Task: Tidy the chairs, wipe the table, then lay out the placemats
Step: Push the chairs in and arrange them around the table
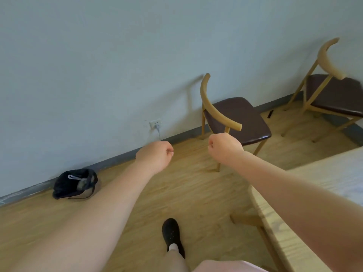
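Pale pink cloth (225,266) fills the bottom edge at 6 o'clock, and just above it a leg ends in a black shoe (171,232) planted on the wooden floor (186,193). Both forearms reach forward from the lower corners. At the centre the left hand (155,156) has its fingers curled into the palm and grips nothing; the right hand (224,147), just right of it, is likewise curled and holds nothing, and sits in front of the near chair's backrest end, though whether it touches the wood cannot be told. That near chair (237,118) with a dark brown seat stands at 1 o'clock close to the wall. A second chair (332,93) stands at 2 o'clock. One corner of the light wooden table (314,193) enters at 4 o'clock. At 9 o'clock a black bag (74,183) lies against the skirting, with a wall socket (155,123) at 12 o'clock.
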